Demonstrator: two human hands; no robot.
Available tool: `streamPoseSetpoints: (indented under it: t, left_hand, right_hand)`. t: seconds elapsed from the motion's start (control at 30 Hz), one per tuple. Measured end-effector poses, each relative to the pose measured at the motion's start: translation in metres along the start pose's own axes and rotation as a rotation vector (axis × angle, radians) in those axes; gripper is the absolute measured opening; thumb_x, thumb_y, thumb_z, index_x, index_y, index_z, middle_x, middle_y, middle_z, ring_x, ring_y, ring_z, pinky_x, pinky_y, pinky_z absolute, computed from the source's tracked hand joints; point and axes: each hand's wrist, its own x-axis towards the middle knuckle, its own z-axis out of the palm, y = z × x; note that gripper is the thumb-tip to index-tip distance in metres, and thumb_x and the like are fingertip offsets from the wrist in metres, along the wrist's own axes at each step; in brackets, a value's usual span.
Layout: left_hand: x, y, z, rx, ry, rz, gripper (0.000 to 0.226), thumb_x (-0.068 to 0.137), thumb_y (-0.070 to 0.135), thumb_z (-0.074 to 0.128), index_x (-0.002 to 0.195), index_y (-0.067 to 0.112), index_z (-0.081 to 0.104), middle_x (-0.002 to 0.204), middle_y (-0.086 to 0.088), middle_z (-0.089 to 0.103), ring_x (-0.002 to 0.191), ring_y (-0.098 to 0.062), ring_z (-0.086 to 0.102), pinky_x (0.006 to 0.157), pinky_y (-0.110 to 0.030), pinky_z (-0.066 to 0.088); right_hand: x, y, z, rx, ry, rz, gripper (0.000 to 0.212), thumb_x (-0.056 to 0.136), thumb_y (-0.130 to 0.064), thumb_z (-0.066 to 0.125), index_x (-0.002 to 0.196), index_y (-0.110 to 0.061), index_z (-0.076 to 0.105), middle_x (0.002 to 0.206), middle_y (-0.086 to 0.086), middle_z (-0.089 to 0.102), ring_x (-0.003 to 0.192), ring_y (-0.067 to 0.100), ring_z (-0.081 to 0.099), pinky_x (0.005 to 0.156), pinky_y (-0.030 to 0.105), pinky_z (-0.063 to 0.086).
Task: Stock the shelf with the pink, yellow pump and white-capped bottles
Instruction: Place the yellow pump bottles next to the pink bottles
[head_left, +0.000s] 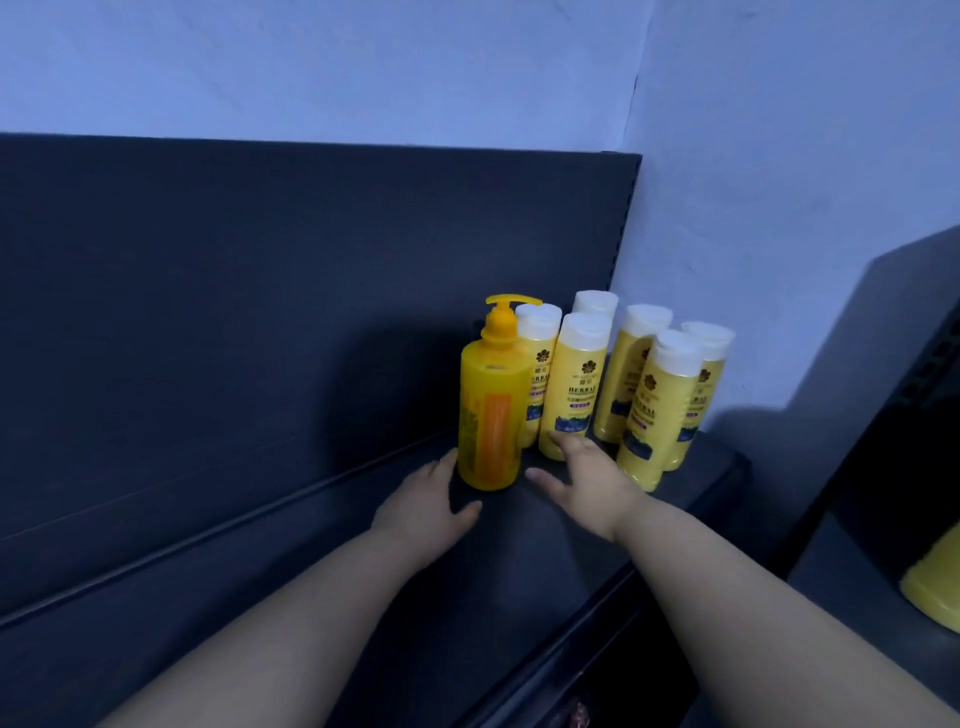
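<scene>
Yellow pump bottle (489, 410) smooth translucent plastic with slight gloss, white-capped bottles (569, 387) glossy yellow plastic with printed labels, caps matt white, shelf (311, 545) dark matt surface, probably painted metal, wall (363, 67) matt painted, faintly uneven

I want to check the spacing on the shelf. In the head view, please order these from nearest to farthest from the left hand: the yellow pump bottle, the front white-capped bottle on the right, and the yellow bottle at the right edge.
From the left hand:
1. Yellow pump bottle, just beyond the fingertips.
2. Front white-capped bottle, past the right hand.
3. Yellow bottle at the right edge, on the neighbouring shelf.
</scene>
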Motion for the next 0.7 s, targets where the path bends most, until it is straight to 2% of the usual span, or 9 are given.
streamPoseSetpoints:
  t: [0.1,0.27,0.37,0.43,0.5,0.57,0.6,0.7]
  left_hand:
    - [0.02,0.013,0.008,-0.215,0.064,-0.054,0.094,0.087,0.047,0.061,0.152,0.024,-0.003,0.157,-0.004,0.019,0.14,-0.02,0.027,0.112,-0.03,0.029]
    - [0.056,0.035,0.018,-0.418,0.208,-0.17,0.107,0.078,0.043,0.073,0.152,0.021,0.0,0.151,-0.011,0.021,0.136,-0.027,0.031,0.109,-0.037,0.034]
    - [0.073,0.046,0.023,-0.508,0.22,-0.252,0.113,0.076,0.038,0.076,0.151,0.021,-0.007,0.152,-0.011,0.016,0.136,-0.029,0.031,0.109,-0.04,0.036]
    - [0.083,0.051,0.027,-0.605,0.238,-0.288,0.118,0.069,0.045,0.077,0.151,0.024,-0.007,0.152,-0.009,0.016,0.135,-0.029,0.033,0.109,-0.044,0.036]
    - [0.092,0.051,0.03,-0.685,0.286,-0.316,0.117,0.065,0.047,0.077,0.15,0.024,-0.001,0.151,-0.008,0.022,0.132,-0.028,0.037,0.108,-0.044,0.037]
    - [0.1,0.048,0.034,-0.633,0.352,-0.302,0.102,0.07,0.03,0.08,0.146,0.019,0.012,0.144,-0.009,0.034,0.127,-0.027,0.044,0.102,-0.033,0.04]
    - [0.102,0.046,0.035,-0.591,0.375,-0.306,0.096,0.071,0.027,0.08,0.143,0.019,0.017,0.14,-0.008,0.039,0.124,-0.026,0.047,0.095,-0.029,0.042]
    - [0.103,0.04,0.031,-0.551,0.364,-0.365,0.094,0.066,0.04,0.08,0.138,0.027,0.02,0.129,-0.002,0.046,0.111,-0.025,0.055,0.082,-0.03,0.047]
  right_hand:
    - [0.024,0.004,0.0,0.075,0.015,-0.008,0.068,0.092,-0.042,0.057,0.146,-0.011,0.031,0.146,0.009,0.04,0.133,0.021,0.04,0.109,0.029,0.033]
    - [0.061,0.007,0.0,0.238,-0.016,-0.077,0.071,0.088,-0.042,0.062,0.146,-0.018,0.03,0.146,0.005,0.042,0.134,0.021,0.04,0.11,0.035,0.035]
    - [0.077,0.003,0.006,0.35,-0.011,-0.066,0.076,0.088,-0.042,0.063,0.148,-0.017,0.023,0.144,0.004,0.042,0.13,0.021,0.042,0.104,0.033,0.037]
    - [0.085,0.001,0.015,0.417,0.005,-0.019,0.084,0.085,-0.046,0.065,0.147,-0.016,0.017,0.144,0.005,0.04,0.128,0.023,0.043,0.1,0.033,0.039]
    - [0.09,0.003,0.018,0.433,0.02,0.0,0.091,0.078,-0.051,0.07,0.145,-0.015,0.018,0.143,0.005,0.039,0.127,0.023,0.043,0.101,0.035,0.04]
    - [0.096,0.009,0.012,0.429,-0.011,-0.022,0.092,0.075,-0.051,0.073,0.143,-0.015,0.023,0.143,0.005,0.04,0.128,0.022,0.043,0.102,0.036,0.041]
    - [0.1,0.012,0.008,0.428,-0.037,-0.035,0.091,0.075,-0.05,0.074,0.143,-0.015,0.025,0.143,0.004,0.041,0.128,0.021,0.043,0.102,0.036,0.041]
    - [0.107,0.018,0.003,0.448,-0.081,-0.069,0.089,0.075,-0.047,0.075,0.143,-0.016,0.029,0.142,0.003,0.044,0.129,0.02,0.043,0.103,0.035,0.04]
